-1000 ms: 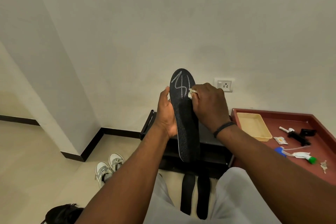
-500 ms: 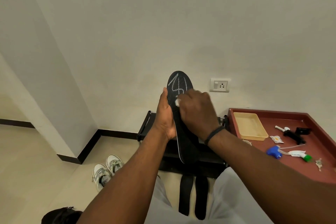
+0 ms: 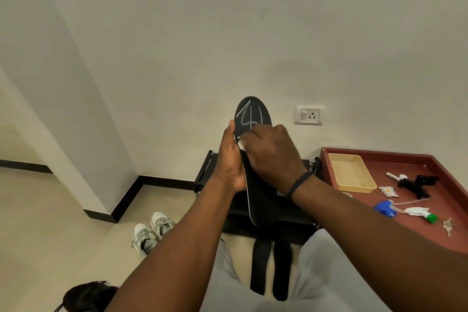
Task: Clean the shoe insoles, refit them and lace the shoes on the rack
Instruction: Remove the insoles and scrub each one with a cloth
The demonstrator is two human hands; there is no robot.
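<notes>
A chalk-marked insole (image 3: 253,159), held upright above the rack (image 3: 291,230) in the left grip (image 3: 229,162), is being wiped with a white wipe (image 3: 241,144) pinched in the right grip (image 3: 272,153); two insoles (image 3: 271,268) on the floor, refitting and lacing seem left.

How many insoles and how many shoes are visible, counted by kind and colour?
Black insoles: 3, one held upright, two on the floor
White shoes: 2
Black shoes: 1, partly cut off at the bottom edge
Total: 6
</notes>
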